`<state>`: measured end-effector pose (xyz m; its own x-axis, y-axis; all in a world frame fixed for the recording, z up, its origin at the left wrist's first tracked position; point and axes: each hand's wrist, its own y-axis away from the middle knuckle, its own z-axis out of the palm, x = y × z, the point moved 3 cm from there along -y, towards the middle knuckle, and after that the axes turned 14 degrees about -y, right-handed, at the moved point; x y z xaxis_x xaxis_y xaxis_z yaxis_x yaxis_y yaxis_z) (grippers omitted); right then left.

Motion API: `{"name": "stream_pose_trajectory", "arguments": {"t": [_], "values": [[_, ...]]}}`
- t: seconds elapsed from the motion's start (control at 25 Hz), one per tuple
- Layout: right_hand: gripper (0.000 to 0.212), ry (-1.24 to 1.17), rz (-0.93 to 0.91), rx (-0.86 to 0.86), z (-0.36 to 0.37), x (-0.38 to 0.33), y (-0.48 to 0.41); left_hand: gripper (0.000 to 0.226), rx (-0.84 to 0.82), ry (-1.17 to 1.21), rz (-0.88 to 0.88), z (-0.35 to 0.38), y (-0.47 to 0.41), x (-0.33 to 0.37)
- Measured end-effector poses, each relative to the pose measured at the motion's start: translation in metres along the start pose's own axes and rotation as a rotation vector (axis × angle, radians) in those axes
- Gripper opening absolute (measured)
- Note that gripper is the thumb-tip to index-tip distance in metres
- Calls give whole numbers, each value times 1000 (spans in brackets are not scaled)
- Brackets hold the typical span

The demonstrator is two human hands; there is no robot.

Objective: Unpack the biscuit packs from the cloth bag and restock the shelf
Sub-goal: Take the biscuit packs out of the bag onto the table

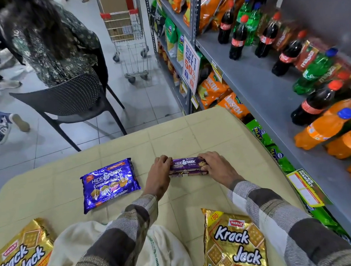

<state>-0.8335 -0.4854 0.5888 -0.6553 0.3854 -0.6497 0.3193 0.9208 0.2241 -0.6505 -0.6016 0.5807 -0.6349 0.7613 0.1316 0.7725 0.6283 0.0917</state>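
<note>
**Slim Hide & Seek packs held by the ends in both hands**

My left hand (pixel 159 170) and right hand (pixel 213 165) each curl round one end of the slim purple packs (pixel 188 166), which lie on the table (pixel 191 132) between them; there look to be two, one against the other. I judge them light and stiff, but the biscuits would crack under a squeeze and the glossy wrap is slippery, so the ends are the best hold. The top reads "HIDE & SEEK EXTRA".

Left of my left hand lies the big purple pack (pixel 110 184), "HIDE & SEEK Cream Sandwiches". Nearer me than my hands, the cloth bag (pixel 74 241) sits between the left gold pack (pixel 20 257) and the right gold pack (pixel 234 242), both "PARLE Krack Jack". Right of my right hand runs the shelf (pixel 249 77); its sign (pixel 191 68) reads "BUY 1 GET 1 50%".
</note>
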Motion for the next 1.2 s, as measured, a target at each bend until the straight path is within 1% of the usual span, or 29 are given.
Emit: {"name": "stream_pose_trajectory", "arguments": {"t": [0.2, 0.32, 0.36, 0.44, 0.52, 0.6, 0.68, 0.76, 0.84, 0.92, 1.04, 1.12, 1.2], "values": [[49, 2, 19, -5, 3, 3, -2, 44, 1, 38, -21, 1, 1, -1], [56, 10, 46, -24, 5, 2, -1, 49, -35, 29, -33, -1, 4, 0], [60, 24, 58, -25, 5, 3, 0, 58, -62, 17, -39, -1, 5, 1], [67, 62, 89, -4, 5, 1, 3, 83, -100, 8, -78, -1, 15, -1], [74, 85, 117, 36, 5, -3, 6, 99, -111, -1, -111, -3, 31, -9], [77, 66, 110, 91, 6, -10, 11, 100, -88, 7, -142, -9, 54, -24], [75, 15, 51, 146, 14, -30, 17, 91, 8, 111, -206, -23, 94, -50], [72, -26, -7, 172, 28, -53, 26, 75, 174, 276, -344, -35, 148, -80], [69, -38, -67, 129, 55, -85, 33, 62, 301, 369, -546, -37, 217, -122], [65, -47, -126, 42, 88, -119, 37, 55, 315, 370, -758, -30, 284, -167], [59, -64, -231, -98, 143, -174, 40, 50, 334, 339, -1085, -17, 370, -229], [58, -61, -271, -206, 183, -210, 39, 49, 354, 323, -1205, -12, 406, -258], [56, -109, -273, -292, 224, -248, 35, 52, 358, 347, -1301, -6, 431, -281]]}}
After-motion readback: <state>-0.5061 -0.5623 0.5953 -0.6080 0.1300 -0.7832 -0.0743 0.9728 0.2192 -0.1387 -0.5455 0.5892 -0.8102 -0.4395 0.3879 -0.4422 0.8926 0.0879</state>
